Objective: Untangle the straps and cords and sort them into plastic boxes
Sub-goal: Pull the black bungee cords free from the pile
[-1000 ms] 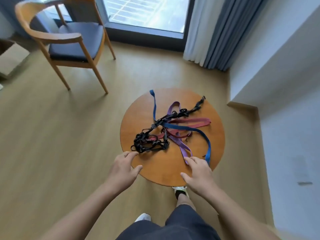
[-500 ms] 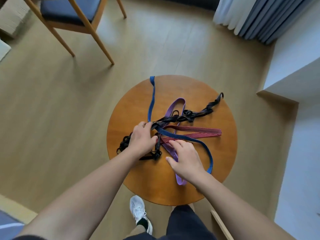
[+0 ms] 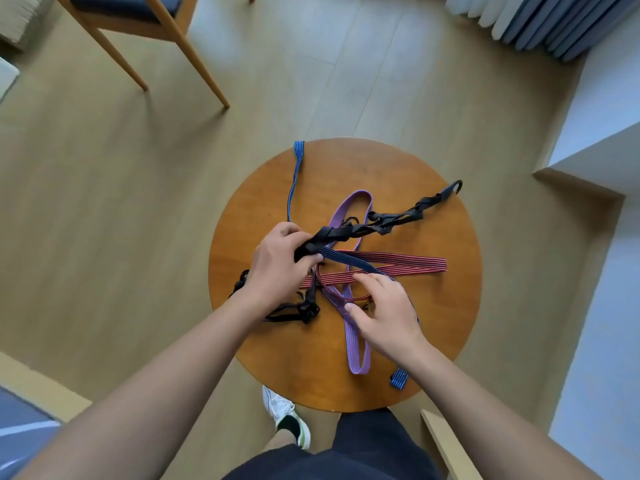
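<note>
The black webbing strap with buckles (image 3: pixel 381 225) is gripped in the curled fingers of the left hand (image 3: pixel 277 268). The fingers of the right hand (image 3: pixel 384 310) are laid nearly straight on the purple flat elastic strap (image 3: pixel 356 344). These are crossed with the blue striped strap (image 3: pixel 294 181) and the red striped strap (image 3: pixel 408 266) on the round wooden table (image 3: pixel 433 341). Nothing appears to have been sorted, and no plastic boxes are seen.

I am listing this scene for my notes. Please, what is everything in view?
table: 1, brown, centre
blue strap: 1, blue, far edge to near edge
purple strap: 1, purple, middle of tangle
red strap: 1, red, reaching right
black strap: count unclear, black, across tangle
chair: 1, wood, top left
curtain: 1, grey-white, top right
shoe: 1, white, below table
left hand: 1, grips black strap
right hand: 1, rests on straps
</note>
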{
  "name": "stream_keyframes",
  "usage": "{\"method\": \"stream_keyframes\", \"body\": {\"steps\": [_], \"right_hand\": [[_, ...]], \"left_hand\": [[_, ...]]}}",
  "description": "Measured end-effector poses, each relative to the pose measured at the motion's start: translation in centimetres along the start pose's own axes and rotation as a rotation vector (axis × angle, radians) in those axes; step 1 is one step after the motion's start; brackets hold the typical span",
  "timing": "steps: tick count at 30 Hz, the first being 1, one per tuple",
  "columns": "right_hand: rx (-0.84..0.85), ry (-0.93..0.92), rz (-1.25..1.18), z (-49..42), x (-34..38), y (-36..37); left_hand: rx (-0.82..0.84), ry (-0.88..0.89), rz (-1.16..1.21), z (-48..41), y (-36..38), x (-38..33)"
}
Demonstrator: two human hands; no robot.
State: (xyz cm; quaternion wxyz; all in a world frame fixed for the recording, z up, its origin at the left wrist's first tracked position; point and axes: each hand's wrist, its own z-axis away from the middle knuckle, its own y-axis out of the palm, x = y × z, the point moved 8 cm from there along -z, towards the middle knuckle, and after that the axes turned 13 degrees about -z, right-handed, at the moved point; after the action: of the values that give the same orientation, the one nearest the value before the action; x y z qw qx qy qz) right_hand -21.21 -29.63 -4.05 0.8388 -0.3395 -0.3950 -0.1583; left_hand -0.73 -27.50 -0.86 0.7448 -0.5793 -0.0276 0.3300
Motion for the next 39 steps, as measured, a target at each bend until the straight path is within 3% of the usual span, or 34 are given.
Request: {"method": "stream_keyframes", "body": {"steps": [6, 10, 12, 16, 21, 24, 27, 34, 39], "right_hand": [[-0.241, -0.136, -0.032, -1.3, 5.7, -4.0], [-0.219, -0.192, 0.185, -3.1, 10.1, -5.3], [-0.224, -0.185, 0.174, -3.1, 11.6, -6.4], [-0.285, -0.195, -0.071, -0.1, 14.6, -8.3], [-0.242, -0.236, -0.435, 4.5, 18.9, -7.8], [-0.178, -0.242, -0.77, 6.6, 20.7, -7.8], [-0.189, -0.277, -0.888, 8.2, 22.6, -8.2], [-0.242, -0.387, -0.77, 11.2, 25.9, -8.3], [-0.121, -0.323, -0.428, 12.4, 25.5, -6.9]], "left_hand": [[0.133, 0.032, 0.316, 4.4, -5.2, -1.8], [0.097, 0.13, 0.391, 5.3, -8.9, -3.6], [0.085, 0.196, 0.451, 5.6, -11.3, -4.6], [0.048, 0.223, 0.604, 6.4, -16.1, -5.0], [0.141, 0.291, 0.81, 8.4, -20.3, -4.6], [0.11, 0.345, 0.804, 9.6, -22.9, -4.3], [0.01, 0.408, 0.713, 10.8, -25.6, -4.0], [-0.014, 0.381, 0.797, 13.2, -28.2, -3.0], [-0.04, 0.378, 0.868, 14.6, -28.5, -2.6]]}}
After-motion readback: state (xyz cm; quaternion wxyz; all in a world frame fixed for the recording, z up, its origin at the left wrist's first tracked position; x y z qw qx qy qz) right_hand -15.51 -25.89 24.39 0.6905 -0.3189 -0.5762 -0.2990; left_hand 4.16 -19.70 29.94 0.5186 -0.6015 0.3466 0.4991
